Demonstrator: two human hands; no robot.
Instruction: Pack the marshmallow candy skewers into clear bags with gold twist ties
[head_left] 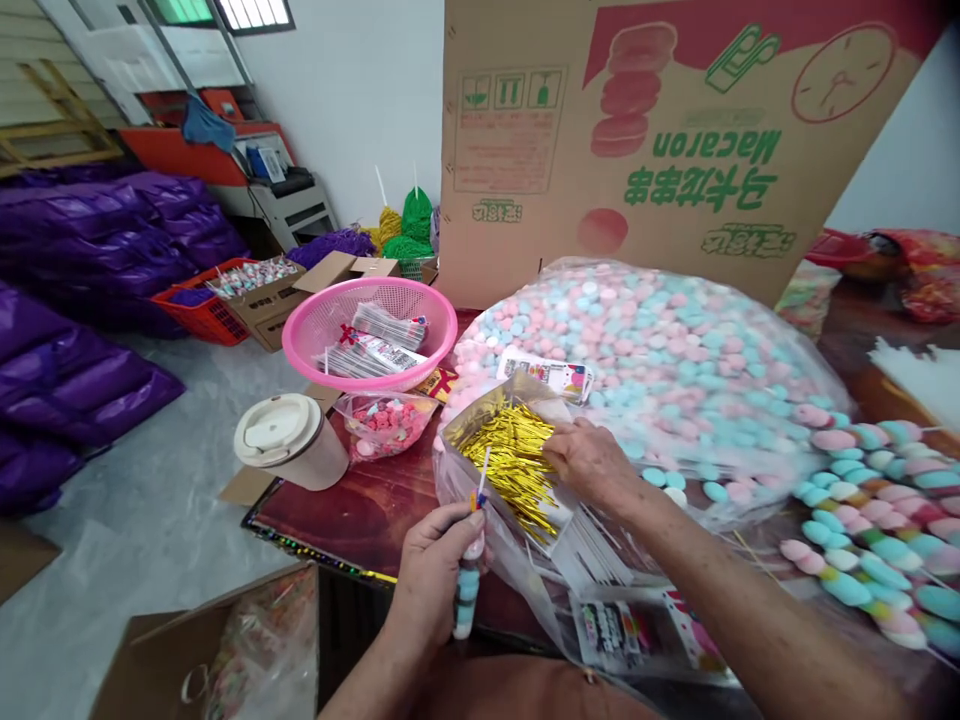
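My left hand [442, 560] is closed around a marshmallow skewer [466, 590] in a clear wrapper, its white stick pointing up. The blue, pink and white pieces show below my fingers. Gold twist ties [510, 460] fill an open box [457, 425] set in a clear plastic bag [517, 580]. My right hand [592, 460] reaches to the right side of this pile, fingers curled with the tips at the ties; what they pinch is hidden. Flat clear wrappers [589, 550] lie below my right wrist, and printed wrappers [622, 630] are near the table's front edge.
A large bag of pink and blue marshmallows [675, 350] lies behind, before a tall cardboard box [525, 230]. On the right are assembled marshmallow skewers [885, 520]. At left stand a pink basket [292, 350] of packets, a lidded cup [315, 460] and a bag of red candies [390, 420].
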